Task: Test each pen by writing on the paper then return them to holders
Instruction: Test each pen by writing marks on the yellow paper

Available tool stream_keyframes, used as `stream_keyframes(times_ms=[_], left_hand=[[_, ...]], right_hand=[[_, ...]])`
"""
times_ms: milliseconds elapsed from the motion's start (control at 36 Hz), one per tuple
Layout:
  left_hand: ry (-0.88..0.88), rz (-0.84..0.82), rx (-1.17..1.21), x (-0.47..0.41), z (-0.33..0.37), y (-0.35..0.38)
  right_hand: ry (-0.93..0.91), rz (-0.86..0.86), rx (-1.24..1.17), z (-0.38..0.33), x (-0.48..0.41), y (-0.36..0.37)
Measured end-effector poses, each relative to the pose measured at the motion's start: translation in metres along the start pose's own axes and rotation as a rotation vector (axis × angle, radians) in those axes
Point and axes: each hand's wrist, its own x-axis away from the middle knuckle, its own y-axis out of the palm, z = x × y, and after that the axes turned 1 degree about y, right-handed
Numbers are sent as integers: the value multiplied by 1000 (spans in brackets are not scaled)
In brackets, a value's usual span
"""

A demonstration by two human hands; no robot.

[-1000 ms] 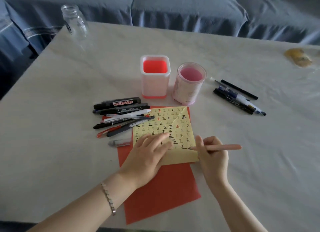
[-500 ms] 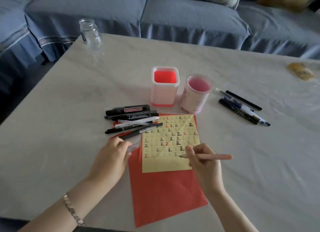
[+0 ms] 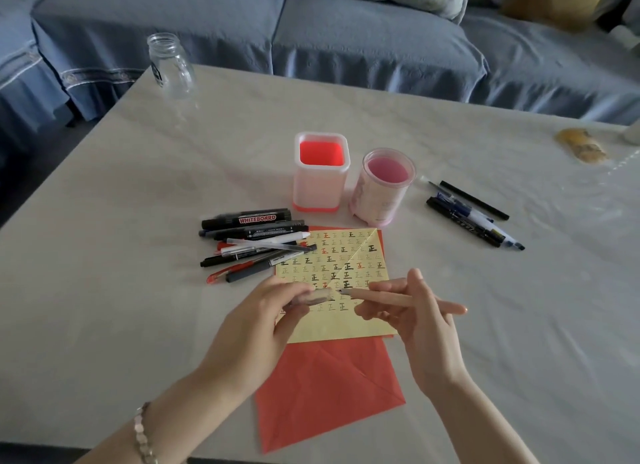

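Watching through the head camera, I see the left hand pinching a clear cap between thumb and fingertips above the yellow paper. The right hand grips a peach-coloured pen between thumb and fingers, its dark tip aimed at the cap's mouth. I judge the two are lined up so the pen can be capped once tested. The paper lies on a red sheet, likely a backing to spare the table, and sits just in front of the holders. The square holder, lined red, and the round pink holder stand upright with no pens showing inside. A heap of pens lies left of the paper and a smaller group of pens lies well apart on the right. They may be sorted into tested and untested, though I cannot tell which is which. One black marker reads WHITEBOARD, and the paper carries rows of 正 in black and red.
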Motion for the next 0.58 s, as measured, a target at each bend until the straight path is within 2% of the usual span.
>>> stream_keyframes(times_ms=[194, 361, 500, 583], left_hand=[[69, -30, -34, -1, 6, 2], [143, -113, 45, -3, 17, 5], [115, -169, 130, -7, 30, 8], [16, -217, 199, -10, 40, 9]], right_hand=[[19, 4, 123, 1, 3, -5], [5, 34, 154, -2, 3, -2], [-25, 23, 124, -3, 5, 2], [-67, 34, 118, -4, 4, -1]])
